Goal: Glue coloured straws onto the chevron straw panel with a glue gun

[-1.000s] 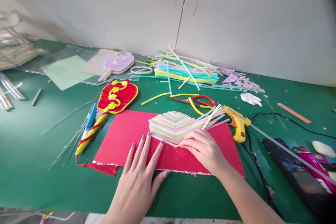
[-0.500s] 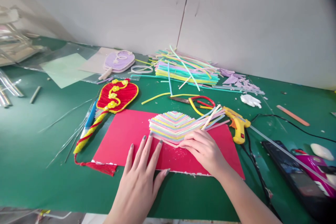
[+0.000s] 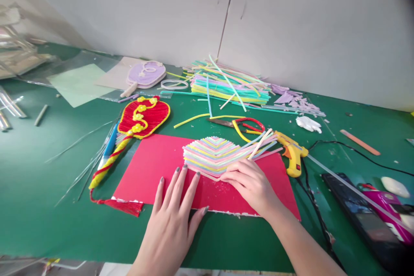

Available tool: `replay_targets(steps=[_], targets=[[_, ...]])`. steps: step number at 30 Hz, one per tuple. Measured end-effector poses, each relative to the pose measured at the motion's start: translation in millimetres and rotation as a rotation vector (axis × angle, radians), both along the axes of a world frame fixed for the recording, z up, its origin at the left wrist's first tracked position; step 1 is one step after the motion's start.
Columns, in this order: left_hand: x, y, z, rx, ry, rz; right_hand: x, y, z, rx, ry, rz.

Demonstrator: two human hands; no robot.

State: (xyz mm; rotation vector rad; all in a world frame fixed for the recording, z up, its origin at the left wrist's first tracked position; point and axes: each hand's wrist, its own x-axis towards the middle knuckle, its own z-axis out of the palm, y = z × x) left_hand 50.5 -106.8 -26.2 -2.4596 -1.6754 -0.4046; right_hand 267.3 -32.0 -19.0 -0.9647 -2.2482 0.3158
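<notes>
A red sheet (image 3: 145,168) lies on the green table, carrying a panel of pastel pipe cleaners (image 3: 211,153) laid side by side in V-shaped rows. My left hand (image 3: 176,207) rests flat with fingers spread, its fingertips on the sheet and at the panel's lower left edge. Fingers pinched, my right hand (image 3: 250,185) grips a pale pipe cleaner (image 3: 260,144) at the panel's lower point; one end sticks up behind the knuckles. Part of that stem is hidden by the hand. Loose stem ends fan out from the panel's right side.
A yellow glue gun (image 3: 293,153) with a black cord lies at right, near a phone (image 3: 359,211). Red-handled scissors (image 3: 237,124) and a heap of pipe cleaners (image 3: 229,86) lie behind. At left is a red and yellow fan (image 3: 144,116) with a tassel; a lilac fan (image 3: 146,74) lies beyond.
</notes>
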Motion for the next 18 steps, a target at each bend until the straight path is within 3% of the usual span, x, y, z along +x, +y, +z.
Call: replay_targets(steps=[18], targets=[[1.9,0.4,-0.7,0.012,-0.002,0.018,0.0,0.4,4.0,0.009,-0.001,-0.018]])
